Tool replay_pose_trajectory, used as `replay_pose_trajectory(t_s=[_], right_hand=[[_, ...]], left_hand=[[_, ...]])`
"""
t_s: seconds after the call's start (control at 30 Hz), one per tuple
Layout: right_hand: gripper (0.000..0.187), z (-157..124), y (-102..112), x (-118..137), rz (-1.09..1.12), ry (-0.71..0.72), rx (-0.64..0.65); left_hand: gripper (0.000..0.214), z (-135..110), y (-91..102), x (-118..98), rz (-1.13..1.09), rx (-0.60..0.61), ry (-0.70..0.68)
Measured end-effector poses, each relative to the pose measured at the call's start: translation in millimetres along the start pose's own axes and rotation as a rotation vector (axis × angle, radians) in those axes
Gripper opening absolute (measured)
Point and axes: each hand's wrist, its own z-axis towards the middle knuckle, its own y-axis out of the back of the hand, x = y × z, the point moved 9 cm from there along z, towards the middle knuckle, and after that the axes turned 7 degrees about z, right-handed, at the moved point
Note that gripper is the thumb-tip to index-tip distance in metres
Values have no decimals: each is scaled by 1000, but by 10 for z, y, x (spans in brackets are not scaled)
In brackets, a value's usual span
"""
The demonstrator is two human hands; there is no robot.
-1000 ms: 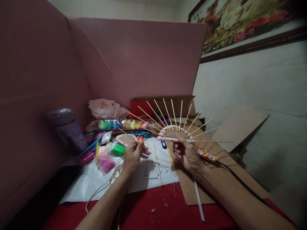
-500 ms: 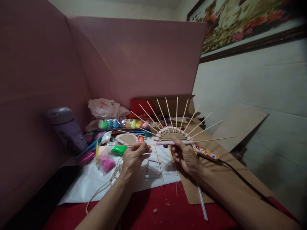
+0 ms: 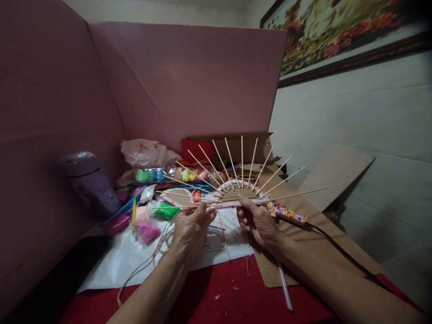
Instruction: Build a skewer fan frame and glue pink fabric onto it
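Note:
My right hand point(image 3: 258, 220) pinches the straight lower edge of a half-round cardboard piece point(image 3: 236, 194), thumb on its front. Several thin wooden sticks point(image 3: 242, 157) fan out from its curved, pale-patterned rim. At the left end, my left hand point(image 3: 192, 225) pinches another thin wooden stick point(image 3: 168, 207) between thumb and fingers. That stick lies almost level, its inner end close to the cardboard's left corner; whether they touch, I cannot tell. Just right of my right hand is a flower-patterned handle point(image 3: 288, 213) with a black cord, partly hidden.
Behind my left hand lie a second half-round cardboard piece point(image 3: 177, 198), a green clay packet point(image 3: 166, 211) and a pink one point(image 3: 148, 232). Twine point(image 3: 135, 270) curls over white paper point(image 3: 104, 270). A purple bottle point(image 3: 89, 184) stands left; a clear stick point(image 3: 285, 285) lies right on a cardboard sheet point(image 3: 270, 270).
The fan of sticks has shifted slightly left in view and turned a little. My left hand's stick has come along with it, and both hands keep their grips.

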Motion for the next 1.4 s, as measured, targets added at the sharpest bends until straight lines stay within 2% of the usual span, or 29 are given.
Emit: replay_pose_trajectory(t_s=[0.87, 1.4], right_hand=[[26, 15, 0, -17, 6, 11, 24], [25, 20, 4, -23, 29, 32, 45]], left_hand=[[15, -32, 19, -31, 13, -63, -25], [13, -27, 2, -32, -13, -48, -39]])
